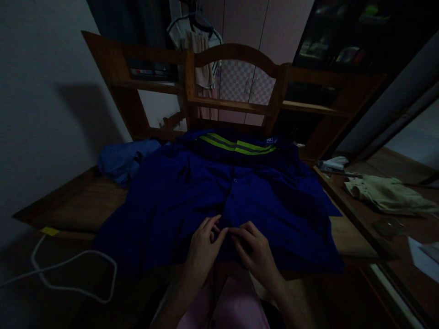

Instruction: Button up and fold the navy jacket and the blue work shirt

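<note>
A dark blue work shirt [192, 192] with a yellow-green reflective strip [222, 142] across its upper part lies spread over the wooden surface in front of me. Its buttoned front runs toward me down the middle. Both hands meet at the lower end of that front. My left hand [205, 242] has its thumb and fingers closed on the cloth. From the other side, my right hand [254, 246] pinches the same spot, the fingertips nearly touching. Whether a button lies between them is too dark to tell.
A wooden shelf frame [236, 107] rises behind the shirt. Bunched blue cloth [120, 160] lies at the left, with a white cable [73, 290] below. On the right-hand table are folded pale cloth [389, 194], a glass [389, 226] and paper [423, 258].
</note>
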